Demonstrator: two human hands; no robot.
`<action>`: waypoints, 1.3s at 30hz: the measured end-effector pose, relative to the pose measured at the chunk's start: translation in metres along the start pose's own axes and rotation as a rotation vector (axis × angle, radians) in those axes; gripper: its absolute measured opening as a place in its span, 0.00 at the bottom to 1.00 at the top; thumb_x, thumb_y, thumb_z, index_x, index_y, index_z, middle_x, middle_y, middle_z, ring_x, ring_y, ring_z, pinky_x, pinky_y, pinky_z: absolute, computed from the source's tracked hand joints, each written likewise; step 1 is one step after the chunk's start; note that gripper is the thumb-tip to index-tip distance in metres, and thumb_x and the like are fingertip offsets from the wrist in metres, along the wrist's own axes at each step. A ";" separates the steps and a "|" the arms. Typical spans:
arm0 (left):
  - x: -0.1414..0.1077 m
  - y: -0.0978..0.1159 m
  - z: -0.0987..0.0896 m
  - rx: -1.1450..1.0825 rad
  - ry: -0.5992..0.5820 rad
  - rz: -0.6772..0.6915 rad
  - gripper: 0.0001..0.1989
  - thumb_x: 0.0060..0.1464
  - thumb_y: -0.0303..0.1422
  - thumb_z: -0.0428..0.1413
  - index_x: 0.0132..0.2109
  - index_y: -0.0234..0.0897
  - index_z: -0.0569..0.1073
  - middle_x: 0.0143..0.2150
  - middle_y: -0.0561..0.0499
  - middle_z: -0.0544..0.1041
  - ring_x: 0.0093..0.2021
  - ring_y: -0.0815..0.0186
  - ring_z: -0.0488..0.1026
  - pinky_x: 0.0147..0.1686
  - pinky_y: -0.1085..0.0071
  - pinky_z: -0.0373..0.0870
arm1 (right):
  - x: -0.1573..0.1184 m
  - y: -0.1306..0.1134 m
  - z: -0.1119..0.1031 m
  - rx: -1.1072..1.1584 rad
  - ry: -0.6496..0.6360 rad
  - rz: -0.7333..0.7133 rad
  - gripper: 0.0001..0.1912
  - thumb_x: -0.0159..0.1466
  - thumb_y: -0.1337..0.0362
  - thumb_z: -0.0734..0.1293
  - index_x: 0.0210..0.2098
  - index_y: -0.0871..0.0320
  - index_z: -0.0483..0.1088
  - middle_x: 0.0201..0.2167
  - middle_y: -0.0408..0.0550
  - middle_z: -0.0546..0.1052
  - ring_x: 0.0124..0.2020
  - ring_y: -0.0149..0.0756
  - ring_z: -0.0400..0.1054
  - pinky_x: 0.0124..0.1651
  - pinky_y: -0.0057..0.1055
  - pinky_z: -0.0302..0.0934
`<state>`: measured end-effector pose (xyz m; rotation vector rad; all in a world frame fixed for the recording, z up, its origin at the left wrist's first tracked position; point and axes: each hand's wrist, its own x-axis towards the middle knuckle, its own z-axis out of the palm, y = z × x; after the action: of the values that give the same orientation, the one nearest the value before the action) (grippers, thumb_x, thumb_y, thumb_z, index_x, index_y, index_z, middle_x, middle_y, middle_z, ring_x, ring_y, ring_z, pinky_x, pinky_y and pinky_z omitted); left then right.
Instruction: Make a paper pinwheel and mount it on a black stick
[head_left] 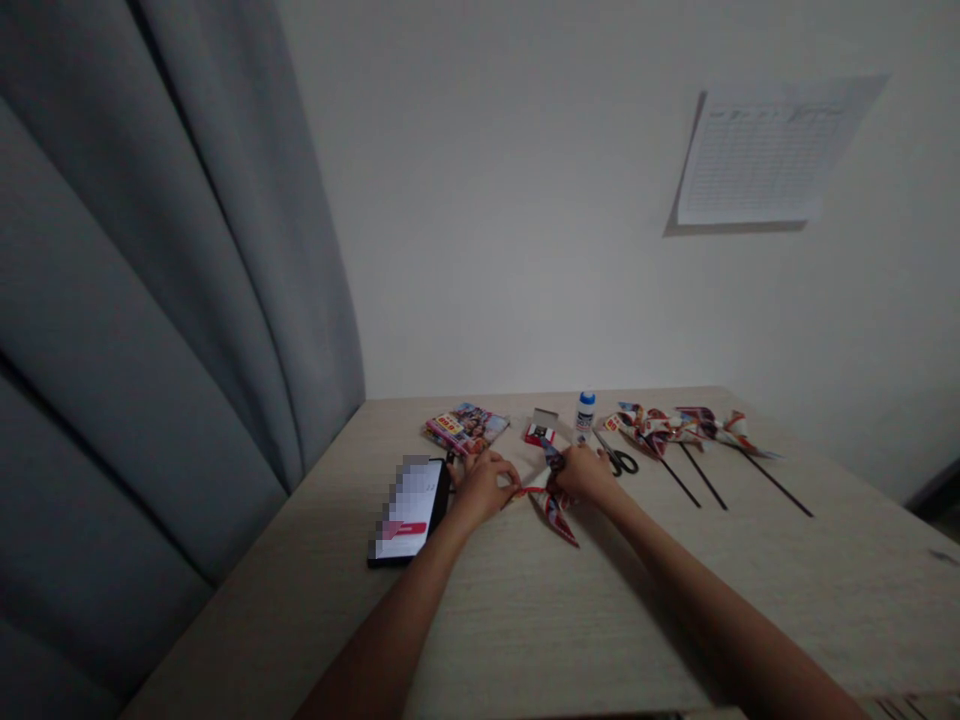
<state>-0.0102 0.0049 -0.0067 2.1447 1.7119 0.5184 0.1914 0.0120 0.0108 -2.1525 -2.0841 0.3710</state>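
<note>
While a phone (411,510) lies face up at the near left of the table (525,620), with a glossy printed magazine (466,428) beyond it, the left hand (484,488) and right hand (583,475) sit close together, pinching a folded paper pinwheel (555,512) between them. Its glossy red-and-white printed blades splay out, one pointing near and one far, and a thin red strip (529,490) crosses the gap between the hands. Farther right are a small red-and-white box (541,430), a white glue bottle (586,412), black scissors (619,458) just beside the right hand, and three pinwheels on black sticks (679,425).
</note>
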 end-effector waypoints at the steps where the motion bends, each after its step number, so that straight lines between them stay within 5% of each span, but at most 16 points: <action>1: 0.000 -0.001 0.000 -0.004 0.008 0.003 0.04 0.54 0.35 0.63 0.38 0.50 0.82 0.56 0.52 0.73 0.64 0.49 0.59 0.66 0.36 0.38 | 0.000 0.001 0.001 -0.003 0.003 0.002 0.20 0.55 0.60 0.70 0.45 0.62 0.78 0.51 0.66 0.77 0.56 0.57 0.69 0.63 0.53 0.53; 10: -0.001 -0.003 -0.001 -0.019 0.022 -0.007 0.03 0.52 0.35 0.66 0.36 0.49 0.82 0.55 0.52 0.75 0.65 0.49 0.59 0.65 0.33 0.32 | 0.001 0.011 0.006 0.004 -0.002 -0.042 0.20 0.53 0.56 0.72 0.43 0.59 0.79 0.48 0.61 0.79 0.53 0.54 0.71 0.59 0.49 0.57; 24: 0.000 -0.009 -0.009 -0.051 0.055 0.040 0.03 0.46 0.32 0.68 0.30 0.46 0.83 0.50 0.53 0.81 0.60 0.50 0.67 0.67 0.40 0.39 | 0.004 0.024 0.011 0.047 0.062 -0.095 0.19 0.52 0.54 0.74 0.40 0.58 0.79 0.42 0.56 0.81 0.45 0.48 0.74 0.45 0.35 0.61; 39: 0.002 -0.010 -0.016 -0.083 0.056 0.002 0.03 0.45 0.32 0.68 0.29 0.46 0.83 0.50 0.51 0.82 0.60 0.50 0.68 0.66 0.45 0.46 | 0.014 0.042 0.014 0.372 0.111 -0.152 0.09 0.54 0.60 0.73 0.34 0.57 0.79 0.30 0.47 0.82 0.37 0.43 0.75 0.39 0.32 0.61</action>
<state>-0.0258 0.0093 0.0023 2.0934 1.6865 0.6435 0.2286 0.0234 -0.0144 -1.7525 -1.9220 0.5566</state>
